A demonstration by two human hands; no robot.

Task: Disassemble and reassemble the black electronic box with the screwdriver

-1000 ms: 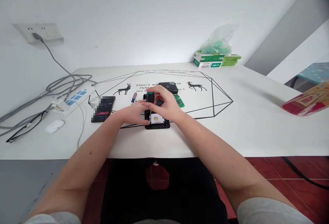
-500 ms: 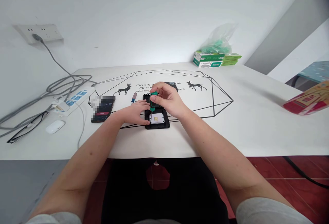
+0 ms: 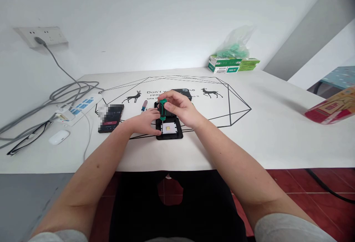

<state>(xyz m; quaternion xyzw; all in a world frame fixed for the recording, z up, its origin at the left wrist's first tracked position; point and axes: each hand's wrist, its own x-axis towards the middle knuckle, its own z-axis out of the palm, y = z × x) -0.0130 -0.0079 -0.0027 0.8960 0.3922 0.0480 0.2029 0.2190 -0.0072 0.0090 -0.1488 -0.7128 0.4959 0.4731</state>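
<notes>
A black case-like device (image 3: pixel 171 136) lies on the white table mat, its lower part showing a white panel (image 3: pixel 172 128) with a small gold square. My right hand (image 3: pixel 180 108) is closed around a green and black screwdriver (image 3: pixel 163 109), held upright with its tip down at the left side of the white panel. My left hand (image 3: pixel 146 122) rests at the device's left edge, fingers and thumb spread against it. The tip's exact contact point is too small to make out. Behind my right hand lies a dark phone-like object (image 3: pixel 184 92).
Left of my hands are a second screwdriver (image 3: pixel 144 105), a phone (image 3: pixel 112 118), a power strip (image 3: pixel 83 108) with grey cables, a white earbud case (image 3: pixel 59 137) and glasses (image 3: pixel 29 138). Green boxes (image 3: pixel 225 64) stand at the back; a red and yellow package (image 3: pixel 331 107) is at right.
My right hand has shifted slightly left, with the screwdriver handle turned and tilted a little differently. The left hand stays against the device.
</notes>
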